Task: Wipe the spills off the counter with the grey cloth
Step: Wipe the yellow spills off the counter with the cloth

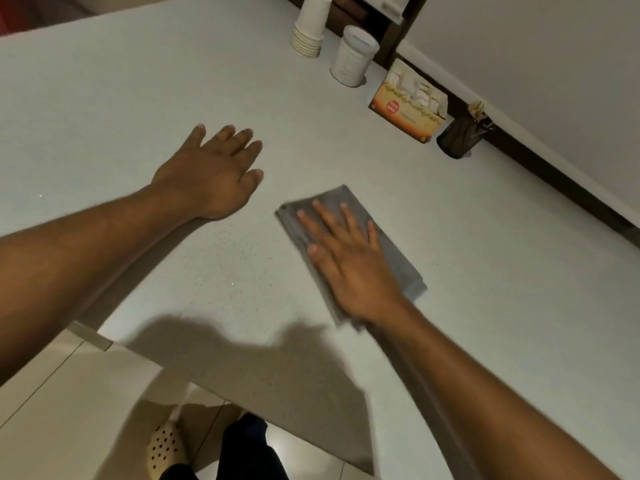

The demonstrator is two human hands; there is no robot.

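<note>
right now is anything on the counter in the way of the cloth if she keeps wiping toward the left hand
Nothing visible lies between the grey cloth, pressed flat under the right hand, and the left hand: that stretch of counter is bare. The cups, tin and box stand apart along the far edge.

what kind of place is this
Probably an office pantry or tea counter: a stack of paper cups, a white canister and a box of sachets line the back of a pale counter.

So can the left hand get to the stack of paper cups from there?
Probably yes. The left hand lies flat on the counter, and only bare surface shows between it and the paper cups; it's a long stretch though.
</note>
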